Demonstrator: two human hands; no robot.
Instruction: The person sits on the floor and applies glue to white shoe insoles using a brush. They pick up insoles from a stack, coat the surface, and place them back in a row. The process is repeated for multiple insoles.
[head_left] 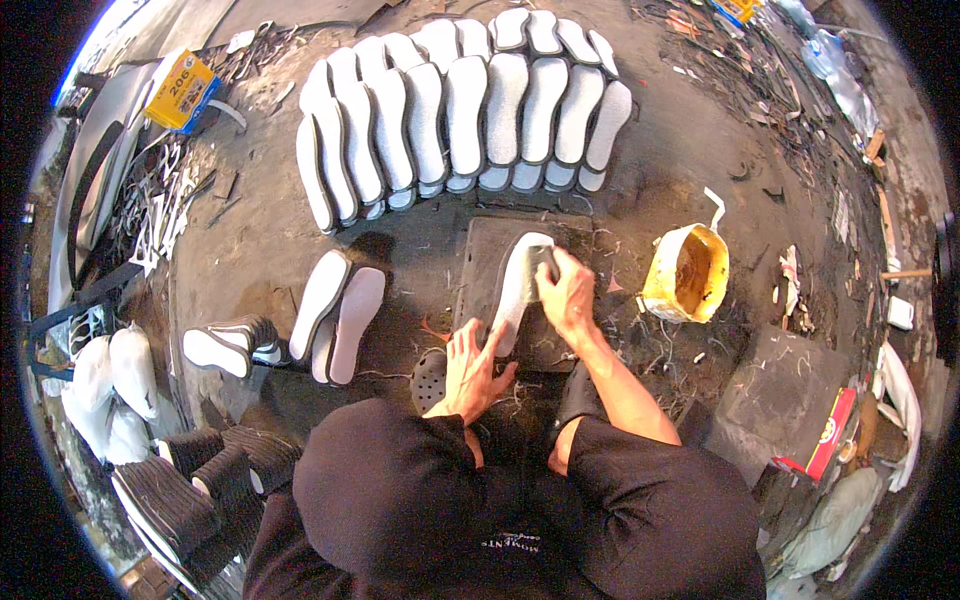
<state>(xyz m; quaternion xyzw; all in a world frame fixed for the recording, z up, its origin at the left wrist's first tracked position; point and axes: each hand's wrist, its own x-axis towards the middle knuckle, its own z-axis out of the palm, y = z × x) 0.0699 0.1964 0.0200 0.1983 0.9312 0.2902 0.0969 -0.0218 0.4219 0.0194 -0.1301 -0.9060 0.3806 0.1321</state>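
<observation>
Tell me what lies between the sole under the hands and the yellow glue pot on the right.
In the head view, only bare dark floor with small scraps and a reddish offcut lies between the sole on its dark board and the yellow pot.

Right hand (565, 295) hides tool it grips & part of white sole (515, 290); left palm unseen

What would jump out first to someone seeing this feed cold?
Probably the big fan of pale shoe soles laid in overlapping rows on the dark floor at the top. Next, at centre, the right hand presses something onto a single sole lying on a dark slab, while the left hand steadies its near end. A yellow pot smeared inside sits just right of the slab.
</observation>
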